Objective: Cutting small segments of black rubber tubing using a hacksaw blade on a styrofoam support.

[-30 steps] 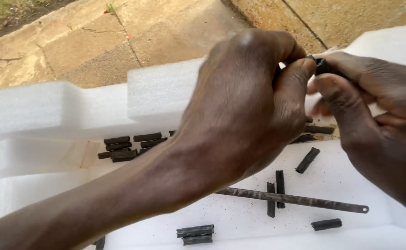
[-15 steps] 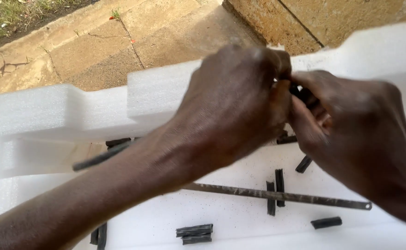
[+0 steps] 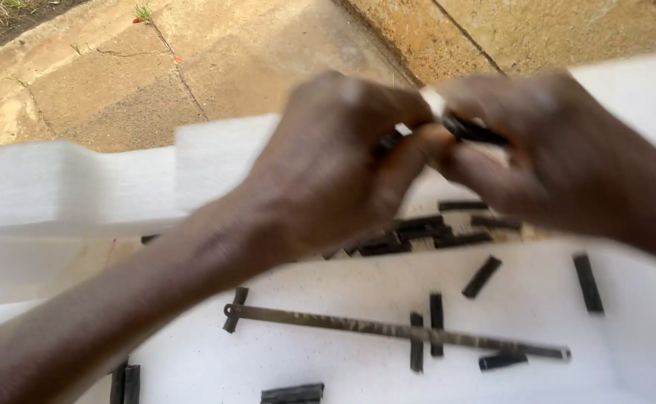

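Hands meet above the foam tray's (image 3: 74,194) far edge: my left hand (image 3: 328,164) and right hand (image 3: 560,150) both pinch one short black piece (image 3: 474,132). I judge the work mid-course; many pieces (image 3: 418,232) and a metal strip (image 3: 343,323) lie loose on the tray.

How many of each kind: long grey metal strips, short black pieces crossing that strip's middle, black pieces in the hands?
Long grey metal strip: 1
Short black pieces crossing its middle: 2
Short black piece, left hand and right hand: 1
Total: 4

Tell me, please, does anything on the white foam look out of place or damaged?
Nothing looks damaged. Short black pieces lie scattered loosely at mixed angles, some across the long metal strip. Motion blur hides finer detail.
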